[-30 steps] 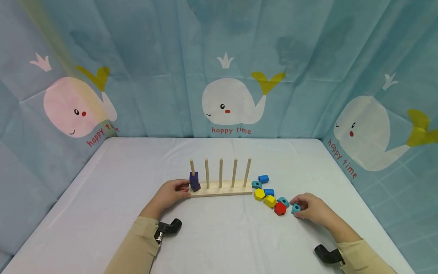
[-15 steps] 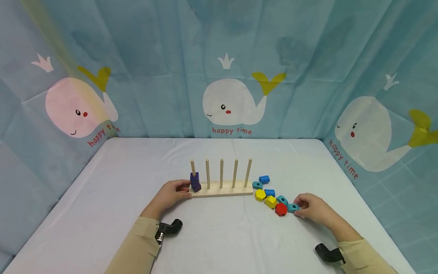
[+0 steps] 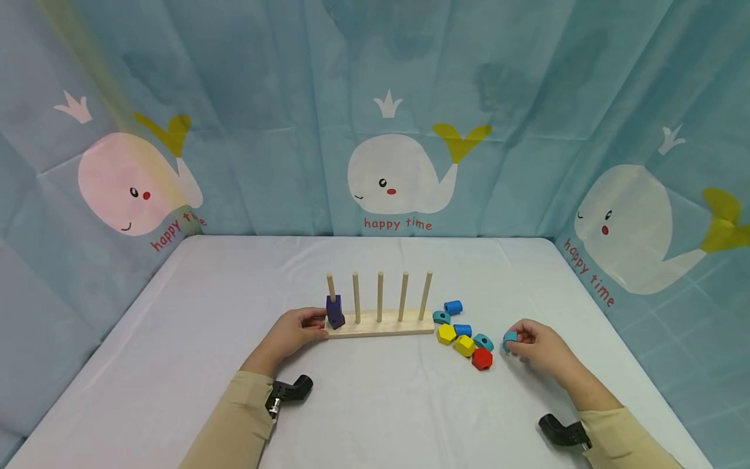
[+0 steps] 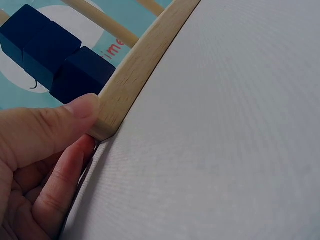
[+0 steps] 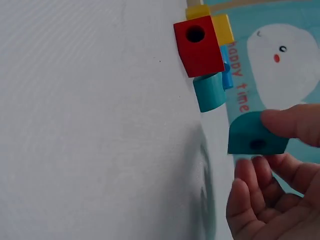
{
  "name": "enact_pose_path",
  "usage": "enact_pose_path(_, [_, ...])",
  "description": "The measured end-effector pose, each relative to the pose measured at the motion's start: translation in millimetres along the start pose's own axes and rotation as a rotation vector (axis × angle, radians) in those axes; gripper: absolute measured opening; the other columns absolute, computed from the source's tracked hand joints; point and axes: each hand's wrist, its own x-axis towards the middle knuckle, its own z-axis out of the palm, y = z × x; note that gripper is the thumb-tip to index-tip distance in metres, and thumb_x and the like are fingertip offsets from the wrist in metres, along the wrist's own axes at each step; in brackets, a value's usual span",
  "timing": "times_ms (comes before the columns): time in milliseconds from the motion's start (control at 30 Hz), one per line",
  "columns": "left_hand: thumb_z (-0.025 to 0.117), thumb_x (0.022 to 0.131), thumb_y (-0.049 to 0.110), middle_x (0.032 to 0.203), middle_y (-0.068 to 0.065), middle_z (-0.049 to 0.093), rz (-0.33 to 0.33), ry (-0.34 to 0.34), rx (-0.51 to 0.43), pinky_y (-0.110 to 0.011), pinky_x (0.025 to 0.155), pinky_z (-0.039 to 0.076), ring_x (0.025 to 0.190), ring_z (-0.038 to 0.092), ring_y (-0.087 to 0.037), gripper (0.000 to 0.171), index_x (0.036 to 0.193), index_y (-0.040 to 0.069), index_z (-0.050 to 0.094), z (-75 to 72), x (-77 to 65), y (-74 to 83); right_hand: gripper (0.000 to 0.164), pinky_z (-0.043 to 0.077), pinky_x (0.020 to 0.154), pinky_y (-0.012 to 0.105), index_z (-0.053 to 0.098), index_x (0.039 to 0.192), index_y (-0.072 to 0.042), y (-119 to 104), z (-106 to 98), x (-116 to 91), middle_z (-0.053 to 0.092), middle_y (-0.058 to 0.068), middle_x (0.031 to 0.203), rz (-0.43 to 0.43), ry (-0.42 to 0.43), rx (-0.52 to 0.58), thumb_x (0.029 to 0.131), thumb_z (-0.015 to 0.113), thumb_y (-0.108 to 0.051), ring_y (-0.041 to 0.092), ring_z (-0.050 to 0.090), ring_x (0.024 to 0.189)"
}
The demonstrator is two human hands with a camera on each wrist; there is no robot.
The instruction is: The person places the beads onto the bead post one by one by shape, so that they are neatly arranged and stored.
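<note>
My left hand (image 3: 291, 333) grips the left end of a wooden peg board (image 3: 387, 331) with several upright pegs. In the left wrist view the thumb presses on the base's end, with fingers curled at its edge. Purple blocks (image 3: 334, 312) are stacked on the leftmost peg; they look dark blue (image 4: 50, 50) up close. My right hand (image 3: 543, 350) pinches a teal half-round bead (image 5: 242, 131) between thumb and fingers, raised off the table. Its hole shows in the right wrist view. A red hexagonal bead (image 3: 482, 359) and another teal bead (image 3: 483, 342) lie just left of that hand.
Two yellow hexagonal beads (image 3: 446, 334), two blue cylinders (image 3: 453, 307) and a further teal bead (image 3: 442, 317) lie right of the board. White cloth covers the table (image 3: 375, 410). A whale-print curtain (image 3: 281, 163) stands behind and at both sides.
The teal bead in my right hand, beside the red bead half a second ago, has been lifted and turned, moving slightly right. My left hand stays at the board's end.
</note>
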Motion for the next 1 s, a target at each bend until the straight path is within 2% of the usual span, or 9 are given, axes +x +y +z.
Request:
enact_pose_path(200, [0.077,0.072,0.024,0.094,0.003,0.066,-0.001,-0.001,0.003,-0.034,0.081,0.046,0.086,0.059,-0.01,0.051,0.119,0.012,0.061,0.2,0.0,-0.2,0.024,0.043,0.064,0.03,0.052,0.096,-0.005,-6.3,-3.3,2.0,0.061,0.007,0.091,-0.033,0.034,0.024,0.085,0.065,-0.021,0.02,0.051,0.08])
enact_pose_path(467, [0.077,0.072,0.022,0.094,0.003,0.066,-0.002,0.004,0.0,-0.033,0.081,0.046,0.086,0.059,-0.01,0.05,0.118,0.012,0.062,0.3,0.2,-0.2,0.025,0.047,0.07,0.027,0.055,0.102,-0.006,-31.6,-3.7,8.1,0.057,0.007,0.091,-0.11,0.039,0.012,0.086,0.064,-0.023,0.021,0.052,0.084])
enact_pose_path(800, [0.077,0.072,0.021,0.094,0.002,0.066,0.005,0.0,-0.011,-0.032,0.081,0.046,0.087,0.059,-0.01,0.05,0.118,0.01,0.061,-0.7,-1.0,1.8,0.028,0.048,0.071,0.019,0.059,0.111,-0.005,-96.3,-16.1,24.9,0.059,0.01,0.099,-0.299,0.074,0.03,0.087,0.063,-0.019,0.023,0.052,0.084])
enact_pose_path(1000, [0.077,0.072,0.022,0.095,0.002,0.066,-0.004,0.003,-0.007,-0.034,0.082,0.046,0.087,0.059,-0.011,0.05,0.118,0.011,0.062,-0.6,-0.2,1.8,0.024,0.05,0.075,0.023,0.06,0.109,-0.006,-141.2,-12.0,33.2,0.061,0.009,0.1,-0.383,0.042,0.071,0.086,0.063,-0.013,0.023,0.056,0.085])
